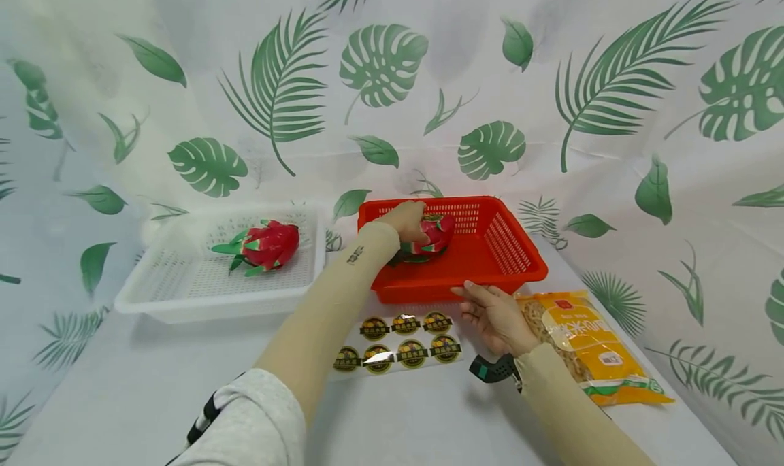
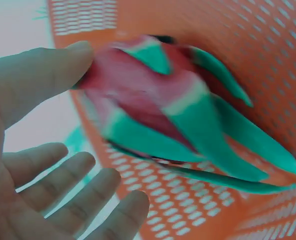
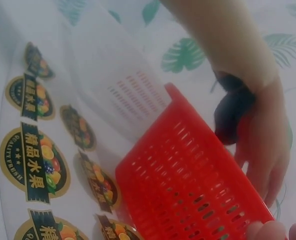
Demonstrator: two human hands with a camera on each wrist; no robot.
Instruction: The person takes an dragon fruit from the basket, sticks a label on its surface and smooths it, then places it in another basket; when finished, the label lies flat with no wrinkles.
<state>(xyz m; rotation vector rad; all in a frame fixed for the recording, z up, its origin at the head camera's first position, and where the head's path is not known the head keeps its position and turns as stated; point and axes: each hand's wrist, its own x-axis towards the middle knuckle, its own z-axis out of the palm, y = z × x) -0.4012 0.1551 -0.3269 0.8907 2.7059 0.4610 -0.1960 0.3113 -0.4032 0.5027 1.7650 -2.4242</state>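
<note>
A dragon fruit (image 1: 435, 237) with green scales lies in the red basket (image 1: 453, 275). Over that basket's left side is my left hand (image 1: 404, 220). The left wrist view shows its thumb against the end of the dragon fruit (image 2: 142, 95), while the other fingers stay spread apart from it. My right hand (image 1: 493, 316) pinches the front rim of the red basket; its fingertips (image 3: 267, 231) show at the rim in the right wrist view. Another dragon fruit (image 1: 272, 245) lies in the white basket (image 1: 226, 301) to the left.
A sheet of round fruit stickers (image 1: 392, 367) lies on the white table (image 1: 392, 425) before the red basket. At the right is a yellow food bag (image 1: 591, 347). A leaf-patterned cloth (image 1: 429, 64) hangs behind the baskets.
</note>
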